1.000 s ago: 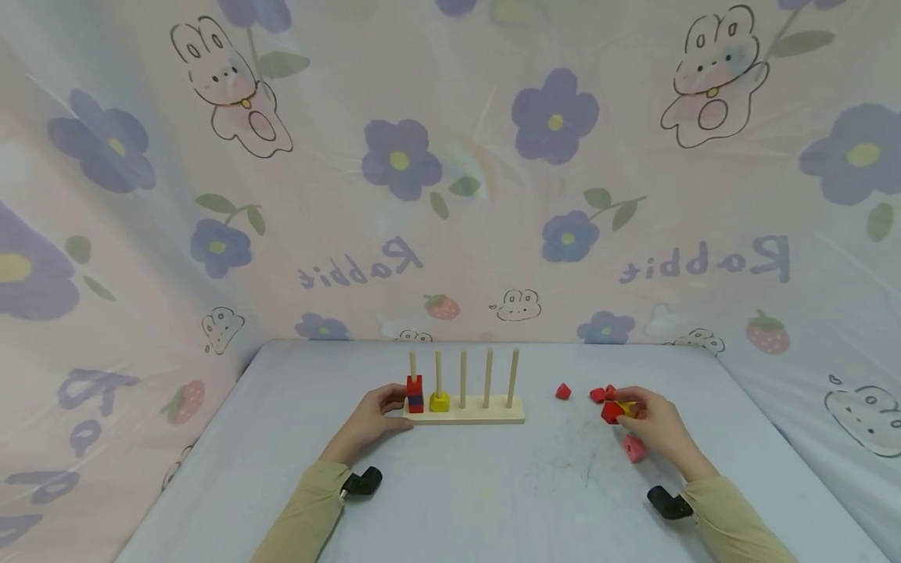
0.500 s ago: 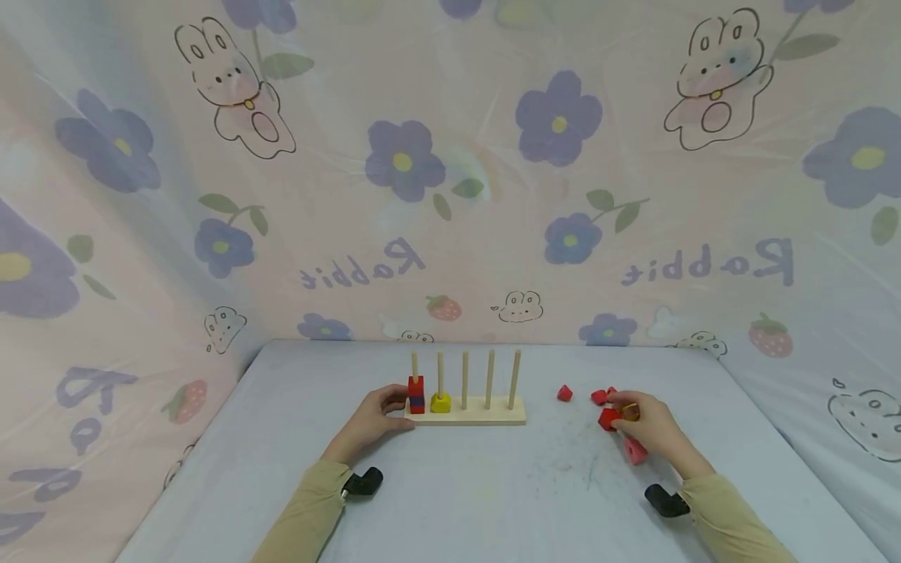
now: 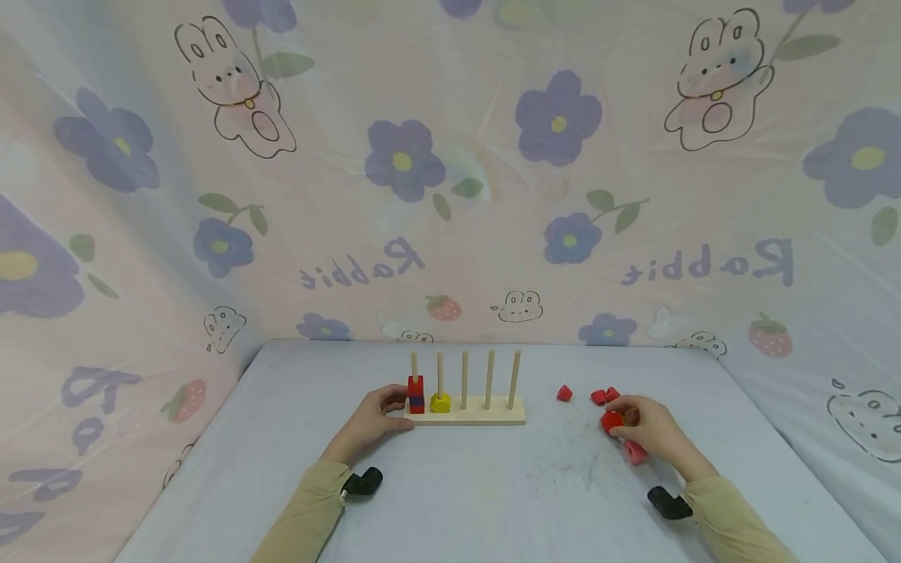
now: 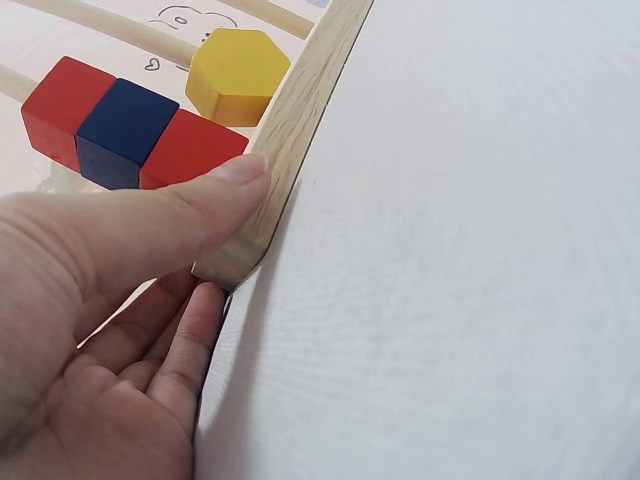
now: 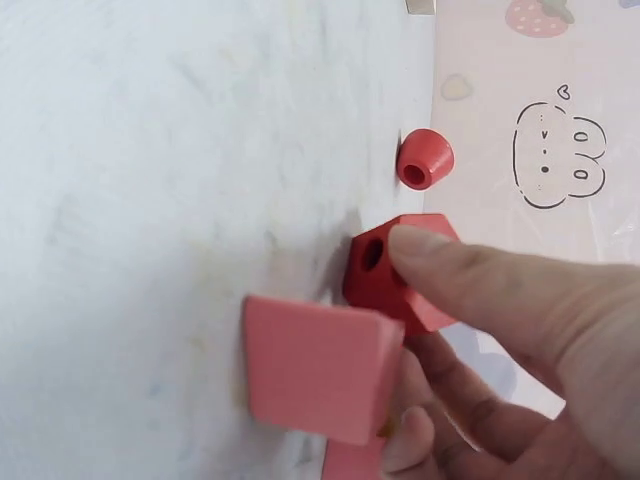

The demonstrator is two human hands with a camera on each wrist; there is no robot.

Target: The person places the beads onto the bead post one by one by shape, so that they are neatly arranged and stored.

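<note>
A wooden peg stand (image 3: pixel 468 416) has several upright pegs. Red and blue square blocks (image 4: pixel 128 120) are stacked on its leftmost peg, and a yellow hexagonal block (image 4: pixel 238 72) sits on the second. My left hand (image 3: pixel 375 414) grips the stand's left end, thumb along the front face and fingers behind. Off to the right, my right hand (image 3: pixel 651 428) pinches a red hexagonal block (image 5: pixel 430 285) with a hole through it; the thumb lies over that block. A pink block (image 5: pixel 318 370) is close beside it. Under the right palm, a yellowish piece is mostly hidden.
Small red beads (image 3: pixel 564 393) lie on the white table (image 3: pixel 479 500) between the stand and my right hand, with more red pieces (image 3: pixel 598 397) just behind that hand. A patterned cloth (image 3: pixel 479 195) hangs at the back and sides.
My right fingers have drawn in around the red hexagonal block, which has turned slightly. The yellow piece near the palm is now more covered. My left hand and the stand stay put.
</note>
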